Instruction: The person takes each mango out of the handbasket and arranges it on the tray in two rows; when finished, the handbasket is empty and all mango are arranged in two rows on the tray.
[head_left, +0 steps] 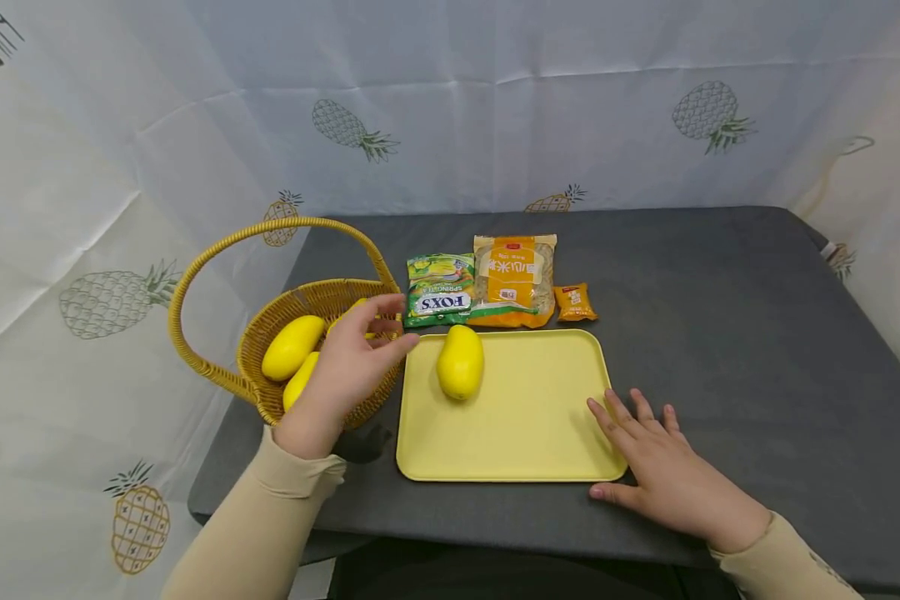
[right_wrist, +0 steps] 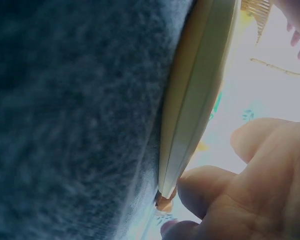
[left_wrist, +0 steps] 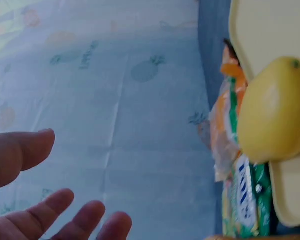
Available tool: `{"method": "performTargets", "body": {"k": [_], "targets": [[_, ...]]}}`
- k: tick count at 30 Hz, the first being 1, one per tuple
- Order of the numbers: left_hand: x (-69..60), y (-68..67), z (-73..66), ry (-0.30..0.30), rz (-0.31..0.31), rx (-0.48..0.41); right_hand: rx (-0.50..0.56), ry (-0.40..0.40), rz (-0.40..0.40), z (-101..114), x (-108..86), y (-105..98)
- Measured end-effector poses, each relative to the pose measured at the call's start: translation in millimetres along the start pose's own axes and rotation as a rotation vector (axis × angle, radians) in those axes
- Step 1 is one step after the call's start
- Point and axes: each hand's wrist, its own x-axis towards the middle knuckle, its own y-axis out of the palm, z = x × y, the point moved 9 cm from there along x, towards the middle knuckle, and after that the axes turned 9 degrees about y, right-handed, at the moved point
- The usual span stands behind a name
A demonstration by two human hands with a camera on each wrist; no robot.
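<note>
A yellow mango (head_left: 461, 362) lies on the left part of a pale yellow tray (head_left: 532, 417). Above the right side of a wicker basket (head_left: 322, 293) hovers my left hand (head_left: 352, 354), fingers loosely bent and thumb apart, holding nothing. Inside the basket are several more mangoes (head_left: 293, 347), partly hidden by that hand and wrist. My right hand (head_left: 663, 467) is spread at the tray's right edge, fingertips over the rim and thumb near the front corner. In the right wrist view a finger (right_wrist: 207, 187) touches or nearly touches the tray's side (right_wrist: 197, 100).
Behind the tray lie a green FOX'S candy bag (head_left: 440, 289), a clear and orange food packet (head_left: 513, 279) and a small orange packet (head_left: 574, 302). The basket's tall handle (head_left: 285, 223) arches up at the left. A dark grey cloth (head_left: 735, 333) covers the table.
</note>
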Motion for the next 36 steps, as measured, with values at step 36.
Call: {"method": "performTargets", "body": {"k": [36], "targets": [[56.4,-49.1,123.1,-0.35,0.216,-0.027,0.016,0.005,-0.011,-4.8,3.5,1.7]]}}
